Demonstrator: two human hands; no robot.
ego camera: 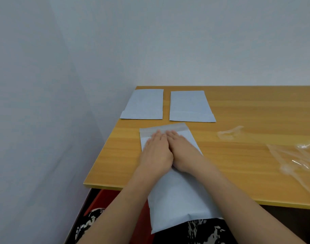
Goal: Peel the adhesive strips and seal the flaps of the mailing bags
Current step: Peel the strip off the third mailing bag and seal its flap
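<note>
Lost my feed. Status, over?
Both hands, left and right, flat on near mailing bag, flap unsealed. Two bags beyond. Nothing obstructing.

table (pixel 238 110): orange-yellow wood grain | mailing bags (pixel 189 106): pale grey-blue | flap (pixel 170 128): greyer band | peeled strips (pixel 230 133): clear | clothing (pixel 208 231): black-and-white pattern | wall (pixel 168 41): pale grey-white

- Three mailing bags are counted: near bag (pixel 177 191), far-left bag (pixel 143 104), far-right bag (pixel 190 106).
- Two hands are recorded: left hand (pixel 155 154), right hand (pixel 183 152).
- Two clear peeled strips are noted: smaller strip (pixel 229 133), larger strip (pixel 298 159).
- One worktop (pixel 247 106) is recorded.
</note>
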